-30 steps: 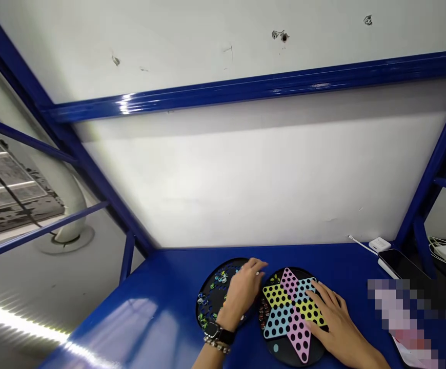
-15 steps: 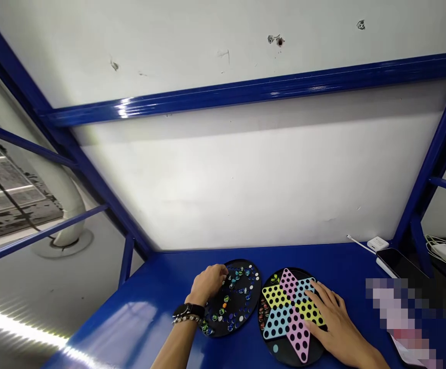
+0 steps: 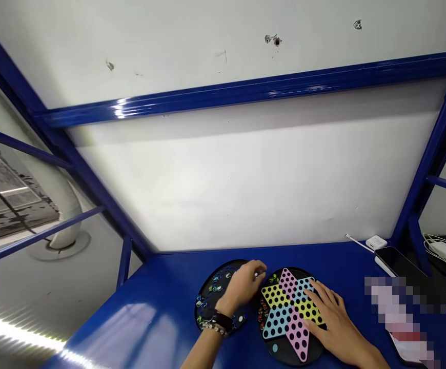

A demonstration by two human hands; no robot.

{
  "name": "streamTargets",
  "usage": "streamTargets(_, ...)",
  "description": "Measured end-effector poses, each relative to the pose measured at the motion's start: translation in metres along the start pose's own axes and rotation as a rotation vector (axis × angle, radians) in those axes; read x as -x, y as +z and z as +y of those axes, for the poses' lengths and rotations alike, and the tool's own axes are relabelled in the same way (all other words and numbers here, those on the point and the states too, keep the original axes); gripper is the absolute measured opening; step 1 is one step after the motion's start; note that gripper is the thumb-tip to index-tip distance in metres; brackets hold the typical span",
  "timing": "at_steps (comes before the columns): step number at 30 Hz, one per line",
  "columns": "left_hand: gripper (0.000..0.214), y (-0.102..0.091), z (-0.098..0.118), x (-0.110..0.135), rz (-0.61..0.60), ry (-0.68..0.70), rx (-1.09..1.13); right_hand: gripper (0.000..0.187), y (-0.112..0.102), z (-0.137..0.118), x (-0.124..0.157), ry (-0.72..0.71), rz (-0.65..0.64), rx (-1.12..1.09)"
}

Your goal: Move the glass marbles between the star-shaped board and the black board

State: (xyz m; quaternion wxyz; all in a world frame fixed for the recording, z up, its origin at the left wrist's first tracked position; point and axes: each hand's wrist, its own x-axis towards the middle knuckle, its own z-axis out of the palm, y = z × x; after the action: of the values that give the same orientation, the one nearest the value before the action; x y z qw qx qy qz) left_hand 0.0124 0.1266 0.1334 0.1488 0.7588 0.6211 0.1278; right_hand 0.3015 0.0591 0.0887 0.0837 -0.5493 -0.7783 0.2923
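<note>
My left hand (image 3: pixel 244 285) reaches across a round black tray (image 3: pixel 199 287) that has several glass marbles (image 3: pixel 215 286) scattered in it. The fingers are bent and drawn together over the tray's right side, where a small white spot shows between them. Whether they grip a marble or the rim is hidden. My right hand (image 3: pixel 332 320) lies with fingers spread on the right side of a Chinese checkers board (image 3: pixel 292 302), round and black with a pink, yellow and blue star. Red marbles (image 3: pixel 262 312) and yellow-green marbles (image 3: pixel 274 278) sit in the board's edge pockets.
Both round pieces rest on a blue table (image 3: pixel 169 277) against a white back panel (image 3: pixel 230 179) framed by blue bars. To the right lie a dark phone (image 3: pixel 398 266), a white charger (image 3: pixel 377 242) and cables. Part of the right side is pixelated.
My left hand has moved right, from the tray's upper left to its right side. The marbles in the tray have shifted, and the tray reaches farther left. My right hand stays on the board.
</note>
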Motion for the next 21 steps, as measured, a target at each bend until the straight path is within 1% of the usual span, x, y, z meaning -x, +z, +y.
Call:
streamTargets(2, 0.022, 0.011, 0.015, 0.001, -0.007, 0.053, -0.004, 0.072, -0.001, 0.000, 0.001, -0.004, 0.003, 0.002)
streamTargets(3, 0.023, 0.014, 0.020, 0.003, -0.001, 0.071, -0.009, 0.072, -0.001, -0.001, 0.001, -0.007, 0.005, 0.001)
streamTargets(5, 0.030, 0.013, 0.019, 0.007, 0.021, 0.091, -0.013, 0.072, -0.002, -0.001, 0.001, -0.012, 0.006, -0.001)
streamTargets(6, 0.034, 0.010, 0.014, 0.011, 0.038, 0.092, -0.009, 0.072, -0.002, -0.001, 0.001, -0.012, 0.006, -0.001)
streamTargets(8, 0.040, -0.003, -0.005, 0.020, 0.099, 0.053, 0.011, 0.072, -0.002, 0.000, 0.001, -0.013, 0.006, 0.002)
streamTargets(9, 0.042, -0.010, -0.018, 0.027, 0.137, 0.010, 0.018, 0.071, -0.001, 0.000, 0.001, -0.016, 0.006, 0.005)
streamTargets(11, 0.044, -0.023, -0.047, 0.041, 0.209, -0.119, 0.017, 0.071, 0.000, 0.000, 0.001, -0.021, 0.010, 0.011)
streamTargets(13, 0.044, -0.031, -0.072, 0.058, 0.202, -0.241, -0.004, 0.071, 0.000, 0.000, 0.001, -0.023, 0.013, 0.012)
streamTargets(14, 0.043, -0.033, -0.082, 0.066, 0.165, -0.287, -0.007, 0.071, 0.000, 0.000, 0.001, -0.022, 0.013, 0.011)
streamTargets(16, 0.039, -0.031, -0.094, 0.081, 0.078, -0.336, -0.007, 0.072, 0.000, 0.000, 0.001, -0.018, 0.011, 0.010)
streamTargets(18, 0.038, -0.026, -0.098, 0.093, 0.034, -0.343, -0.013, 0.072, 0.000, 0.000, 0.002, -0.013, 0.010, 0.013)
streamTargets(19, 0.039, -0.024, -0.099, 0.098, 0.050, -0.342, -0.020, 0.071, 0.000, 0.000, 0.002, -0.012, 0.010, 0.015)
streamTargets(21, 0.042, -0.022, -0.099, 0.104, 0.130, -0.347, -0.030, 0.070, 0.000, 0.001, 0.002, -0.013, 0.014, 0.017)
